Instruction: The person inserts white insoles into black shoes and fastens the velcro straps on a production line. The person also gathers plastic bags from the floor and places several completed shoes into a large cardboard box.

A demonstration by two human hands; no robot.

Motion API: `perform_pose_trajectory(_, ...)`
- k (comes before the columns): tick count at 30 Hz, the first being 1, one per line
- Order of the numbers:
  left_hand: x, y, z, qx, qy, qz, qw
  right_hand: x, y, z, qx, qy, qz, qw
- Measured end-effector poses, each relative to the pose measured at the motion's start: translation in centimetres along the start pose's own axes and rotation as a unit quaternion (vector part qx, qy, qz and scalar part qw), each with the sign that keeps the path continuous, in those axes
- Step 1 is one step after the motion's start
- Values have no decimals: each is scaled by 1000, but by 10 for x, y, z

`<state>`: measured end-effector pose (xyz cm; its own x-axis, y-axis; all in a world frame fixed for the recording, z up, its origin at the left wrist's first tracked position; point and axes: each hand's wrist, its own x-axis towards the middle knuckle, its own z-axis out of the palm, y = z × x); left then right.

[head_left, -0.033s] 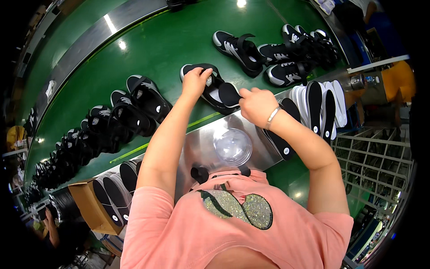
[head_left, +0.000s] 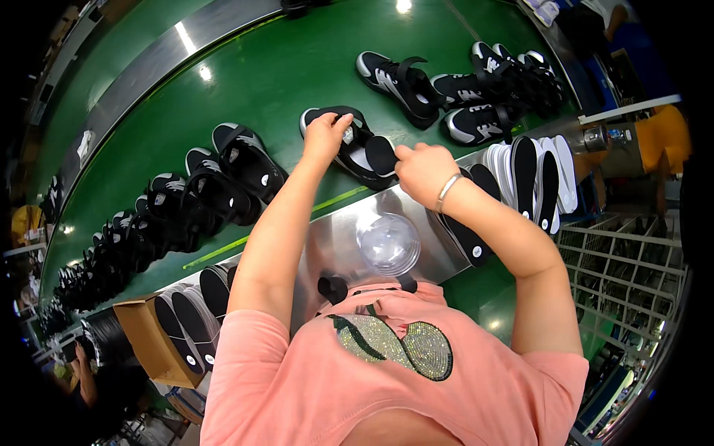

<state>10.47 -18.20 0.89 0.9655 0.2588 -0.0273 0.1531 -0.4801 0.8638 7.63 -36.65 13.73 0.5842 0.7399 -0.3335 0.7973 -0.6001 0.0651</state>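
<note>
A black and silver sneaker [head_left: 358, 171] lies on the green work surface in front of me, its toe pointing to the far left. My left hand [head_left: 326, 138] is closed on its upper near the tongue, thumb and fingers pinching the edge of the opening. A black insole [head_left: 380, 155] lies partly inside the shoe, its front end hidden in there. At the heel end, my right hand [head_left: 426, 175] has closed fingers around the insole. Below the shoe, a clear round plastic dish [head_left: 389, 244] sits on a metal tray [head_left: 320, 236].
Rows of black shoes [head_left: 248, 165] stand on the left, with more sneakers [head_left: 398, 85] at the far right. Stacked insoles [head_left: 523, 167] lie right of the tray. More insoles fill a cardboard box [head_left: 141, 338] at lower left. A wire rack [head_left: 617, 256] stands at right.
My right hand has shifted very slightly left, toward the shoe, with the insole. The left hand keeps its hold on the sneaker.
</note>
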Motion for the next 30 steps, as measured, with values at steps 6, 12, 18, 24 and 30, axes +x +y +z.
perform_pose_trajectory(6, -7, 2, 5, -51, 42, -24, 997, 71, -16, 41, 7, -24, 22, 999)
perform_pose_trajectory(12, -10, -3, 10, -4, 90, -9, 996, 47, -21, 52, 40, 39, 58, 997)
perform_pose_trajectory(18, -10, -2, 12, -8, 86, -24, 996, 38, -1, 12, 32, -90, 82, 992)
perform_pose_trajectory(24, -9, -10, 13, -79, 70, -68, 992, 58, -18, 34, -9, -8, 7, 1000)
perform_pose_trajectory(30, -9, -21, 17, -200, 63, -89, 974, 103, -11, 56, 52, -103, 10, 993)
